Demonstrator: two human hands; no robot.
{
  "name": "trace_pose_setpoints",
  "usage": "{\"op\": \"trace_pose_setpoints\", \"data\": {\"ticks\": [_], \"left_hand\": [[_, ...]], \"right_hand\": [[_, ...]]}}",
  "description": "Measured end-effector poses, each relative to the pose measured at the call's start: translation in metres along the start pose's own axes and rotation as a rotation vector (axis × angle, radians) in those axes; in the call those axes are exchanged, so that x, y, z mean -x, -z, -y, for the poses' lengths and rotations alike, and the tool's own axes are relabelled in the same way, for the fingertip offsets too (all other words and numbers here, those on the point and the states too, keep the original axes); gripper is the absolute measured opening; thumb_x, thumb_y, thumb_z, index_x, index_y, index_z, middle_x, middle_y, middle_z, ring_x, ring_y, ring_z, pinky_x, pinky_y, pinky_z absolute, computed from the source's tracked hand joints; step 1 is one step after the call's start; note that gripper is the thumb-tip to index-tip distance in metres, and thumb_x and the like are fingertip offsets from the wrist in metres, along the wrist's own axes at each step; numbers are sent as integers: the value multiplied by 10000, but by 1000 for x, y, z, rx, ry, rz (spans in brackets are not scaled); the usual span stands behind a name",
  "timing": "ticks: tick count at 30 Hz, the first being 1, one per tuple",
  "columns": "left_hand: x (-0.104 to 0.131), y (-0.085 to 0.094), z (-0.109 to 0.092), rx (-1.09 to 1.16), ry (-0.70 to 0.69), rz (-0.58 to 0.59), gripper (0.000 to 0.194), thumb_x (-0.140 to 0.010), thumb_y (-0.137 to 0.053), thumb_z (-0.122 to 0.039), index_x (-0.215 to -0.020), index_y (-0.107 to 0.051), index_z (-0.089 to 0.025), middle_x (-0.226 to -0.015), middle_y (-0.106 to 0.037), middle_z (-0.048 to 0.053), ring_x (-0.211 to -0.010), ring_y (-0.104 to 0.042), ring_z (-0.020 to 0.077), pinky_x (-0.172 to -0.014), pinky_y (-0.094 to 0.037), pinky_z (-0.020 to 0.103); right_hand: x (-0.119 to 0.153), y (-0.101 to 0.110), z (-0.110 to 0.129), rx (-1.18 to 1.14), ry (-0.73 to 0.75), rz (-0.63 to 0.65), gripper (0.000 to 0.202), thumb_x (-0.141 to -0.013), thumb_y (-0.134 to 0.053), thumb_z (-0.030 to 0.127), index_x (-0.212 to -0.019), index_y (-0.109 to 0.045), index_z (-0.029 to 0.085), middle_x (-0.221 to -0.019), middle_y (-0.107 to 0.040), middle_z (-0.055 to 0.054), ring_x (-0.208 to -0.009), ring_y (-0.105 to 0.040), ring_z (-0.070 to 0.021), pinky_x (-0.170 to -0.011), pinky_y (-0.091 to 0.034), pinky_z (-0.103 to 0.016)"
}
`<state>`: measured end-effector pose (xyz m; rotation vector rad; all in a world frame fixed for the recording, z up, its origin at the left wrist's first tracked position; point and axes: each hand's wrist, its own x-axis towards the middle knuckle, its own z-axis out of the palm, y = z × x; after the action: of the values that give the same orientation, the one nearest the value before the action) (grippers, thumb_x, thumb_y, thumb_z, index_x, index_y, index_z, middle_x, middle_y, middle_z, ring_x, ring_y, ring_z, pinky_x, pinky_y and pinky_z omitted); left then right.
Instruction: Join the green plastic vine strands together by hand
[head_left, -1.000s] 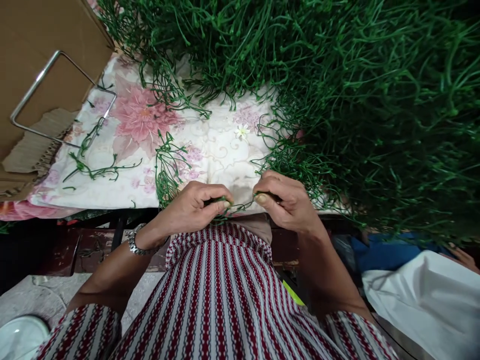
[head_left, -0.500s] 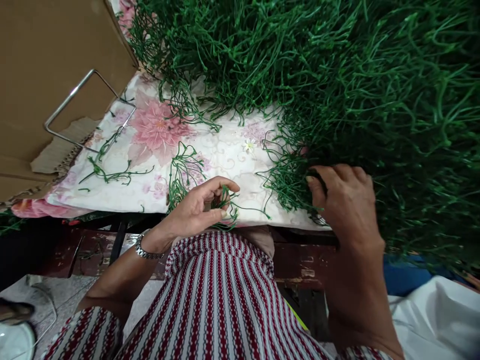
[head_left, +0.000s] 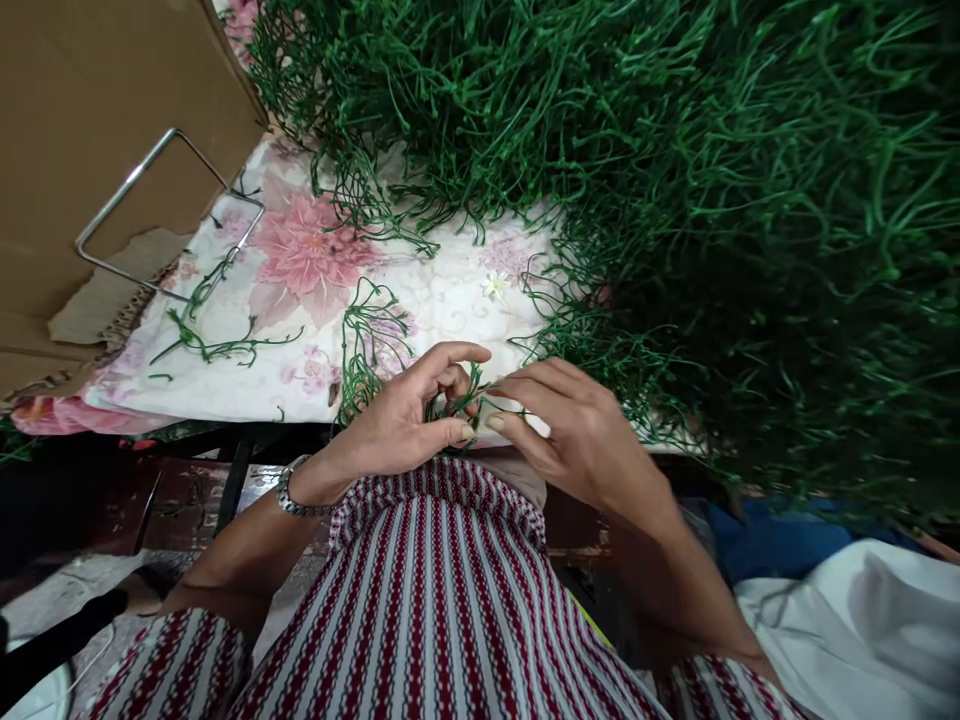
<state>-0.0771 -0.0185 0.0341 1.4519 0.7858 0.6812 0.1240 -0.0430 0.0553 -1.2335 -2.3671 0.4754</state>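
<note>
Over the table's front edge, my left hand [head_left: 409, 415] is curled around a few thin green artificial plant stems [head_left: 474, 385], whose tips poke out between thumb and fingers. My right hand [head_left: 574, 425] is beside it, thumb and fingertips pinched near those stems; a thin strand seems to run between the two hands. What exactly the right fingertips grip is partly hidden. A sprig of the same green plant [head_left: 367, 325] lies on the floral cloth just behind my left hand. A large heap of green plant pieces [head_left: 675, 150] fills the back and right.
A cardboard box [head_left: 112, 100] stands at the left, with a bent metal wire frame [head_left: 127, 190] against it. Loose sprigs [head_left: 217, 345] lie on the floral tablecloth [head_left: 442, 300]. White fabric [head_left: 870, 620] is at the lower right, and a white bucket [head_left: 34, 675] at the lower left.
My right hand has moved left from the heap's edge to my left hand, its fingers now pinched there. My left hand still holds the stems in nearly the same place.
</note>
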Motion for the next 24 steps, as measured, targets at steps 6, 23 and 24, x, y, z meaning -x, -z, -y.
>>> {"op": "trace_pose_setpoints", "data": {"ticks": [6,23,24], "left_hand": [[5,-5,1,-341,-76,-79,471,-751,-549,-91,-1194,-442,-213,-830,-518,-6,-771,-502,107,-747,-409,234],[5,15,6,209,21,290,381,-808,-543,-244,-1188,-522,-213,-686,-462,-23,-567,-383,82,-544,-345,209],[5,15,5,148,10,272,418,-808,-548,-247,-1221,-494,-227,-739,-485,-13,-601,-406,87,-575,-366,214]], "right_hand": [[-6,-32,-3,-263,-96,19,211,-894,-458,304,-809,-576,151,-718,-566,-37,-707,-521,-140,-665,-401,-256],[1,-20,-15,-882,264,361,336,-918,-387,323,-675,-538,147,-614,-512,-15,-608,-484,-103,-601,-400,-240],[2,-18,-17,-900,223,308,300,-913,-408,297,-710,-563,140,-646,-541,-30,-637,-510,-110,-617,-416,-247]]}}
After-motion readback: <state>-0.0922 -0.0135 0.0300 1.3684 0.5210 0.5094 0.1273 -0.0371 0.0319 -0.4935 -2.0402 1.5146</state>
